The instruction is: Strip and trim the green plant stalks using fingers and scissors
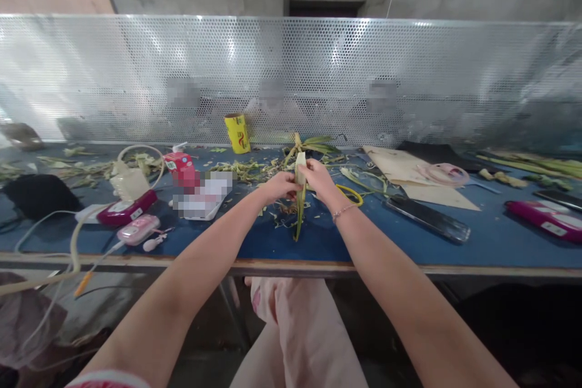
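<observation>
Between my two hands is a long pale-green leaf strip, held upright over the blue tabletop, its lower end hanging toward me. My left hand pinches it from the left side. Opposite, the fingers of my right hand close on its upper part. Dried leaf scraps lie scattered around and behind both hands. Just beyond the strip rests a bunch of stalks and leaves. A yellow ring lies by my right wrist and is partly hidden by it.
A perforated metal screen borders the table's back edge. A yellow can stands before it. Left are a red drink carton, a white phone and cables. Right are a dark phone, brown paper and a purple device.
</observation>
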A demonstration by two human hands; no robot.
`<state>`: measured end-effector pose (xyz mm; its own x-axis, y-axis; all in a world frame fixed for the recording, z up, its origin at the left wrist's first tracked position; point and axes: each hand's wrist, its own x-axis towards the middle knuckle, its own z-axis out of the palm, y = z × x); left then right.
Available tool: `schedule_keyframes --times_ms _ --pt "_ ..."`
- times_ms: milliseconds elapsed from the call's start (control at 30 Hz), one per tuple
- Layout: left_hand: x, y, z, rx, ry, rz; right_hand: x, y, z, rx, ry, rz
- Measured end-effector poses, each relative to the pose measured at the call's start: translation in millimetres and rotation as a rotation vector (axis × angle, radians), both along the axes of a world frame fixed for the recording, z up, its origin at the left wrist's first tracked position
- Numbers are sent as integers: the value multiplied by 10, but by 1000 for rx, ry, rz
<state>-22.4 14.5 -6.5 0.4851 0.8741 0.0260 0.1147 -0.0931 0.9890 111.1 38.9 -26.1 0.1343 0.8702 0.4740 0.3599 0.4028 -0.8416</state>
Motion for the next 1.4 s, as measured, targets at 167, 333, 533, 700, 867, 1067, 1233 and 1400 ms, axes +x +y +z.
schedule_keyframes --times_ms 167,333,533,700,867,1067,1233,1400 --pt "11 23 -19 -28 -12 -2 31 -14 30 10 102 34" --pt "-6 145 -33 90 -74 241 17 -50 17 -11 58 124" --pt "-36 182 -48 207 -115 292 -42 -129 38 -40 57 220" --pt "-29 151 -24 193 -146 278 -72 -201 90 -127 216 231" --pt "-37 122 17 67 -295 252 -73 -175 78 -23 171 192" --pt "-45 129 25 -35 -457 243 -69 -177 100 138 79 210" --pt "-98 190 15 -72 -547 312 -82 -328 182 238 -97 310" --pt "-161 281 4 -52 -573 466 -83 -350 190 212 -114 432"
